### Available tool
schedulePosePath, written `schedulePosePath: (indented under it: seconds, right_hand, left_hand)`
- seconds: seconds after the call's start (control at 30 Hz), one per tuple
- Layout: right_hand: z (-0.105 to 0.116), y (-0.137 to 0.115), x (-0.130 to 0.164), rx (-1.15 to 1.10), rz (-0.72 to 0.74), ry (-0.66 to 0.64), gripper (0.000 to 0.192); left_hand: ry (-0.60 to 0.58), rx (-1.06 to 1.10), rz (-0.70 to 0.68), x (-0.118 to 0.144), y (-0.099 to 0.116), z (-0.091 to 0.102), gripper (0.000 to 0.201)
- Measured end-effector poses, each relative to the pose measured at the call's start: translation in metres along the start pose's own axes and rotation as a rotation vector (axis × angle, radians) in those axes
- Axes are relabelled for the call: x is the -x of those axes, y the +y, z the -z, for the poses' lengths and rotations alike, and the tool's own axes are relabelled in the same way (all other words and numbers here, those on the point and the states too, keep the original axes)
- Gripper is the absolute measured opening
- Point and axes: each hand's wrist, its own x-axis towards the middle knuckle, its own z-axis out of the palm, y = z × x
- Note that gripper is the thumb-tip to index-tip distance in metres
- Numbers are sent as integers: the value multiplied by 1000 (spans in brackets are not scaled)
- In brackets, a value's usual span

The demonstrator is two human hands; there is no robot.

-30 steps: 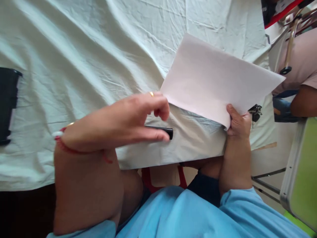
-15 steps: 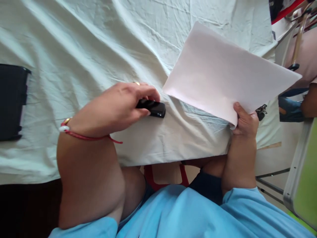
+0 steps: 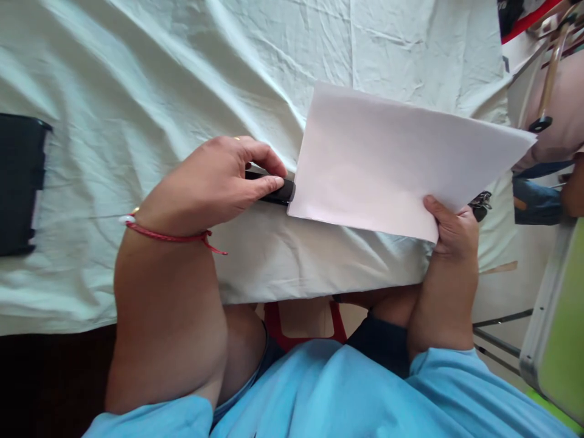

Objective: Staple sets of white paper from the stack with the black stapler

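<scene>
My left hand [image 3: 219,179] grips a small black stapler [image 3: 278,190] that rests on the pale cloth of the table [image 3: 159,79]. A red cord and a bangle circle that wrist. My right hand [image 3: 449,228] pinches the near right corner of a white sheet of paper [image 3: 392,158], held just above the table. The sheet's lower left corner meets the stapler's front end and hides its tip.
A black object [image 3: 18,182] lies at the table's left edge. Keys [image 3: 479,204] hang behind my right hand. Another person's arm [image 3: 572,188] and pale clothing show at the far right, beside a green chair [image 3: 561,328].
My left hand picked up the stapler and carried it up and right. The paper swung down and left until its corner reached the stapler's mouth.
</scene>
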Motion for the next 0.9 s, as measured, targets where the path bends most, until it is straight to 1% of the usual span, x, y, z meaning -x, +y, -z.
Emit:
schedulePosePath:
  seconds: [0.1,0.17,0.3,0.5,0.67,0.8,0.9]
  right_hand:
    - [-3,-2,2,-5,-3,-6,64]
    - [-6,-4,5,-5,5,-23,64]
    - [-10,-4,7,13,22,-16,57]
    - [-10,-1,3,8,11,8,62]
    - [-9,-1,2,-10,13,6,63]
    - [-11,-1,3,-24,15,20,61]
    - [-9,-1,1,-6,23,17,62]
  left_hand:
    - [12,4,42,0,2,-1,25]
    - [11,9,40,0,3,-1,23]
    - [21,28,19,0,2,-2,23]
    - [-44,66,-60,-1,-3,-1,19]
    - [-53,-4,-39,-6,-3,-7,6]
    - [-37,-33,-94,-12,-4,-14,6]
    - [-43,-27,-90,-10,-3,-14,7]
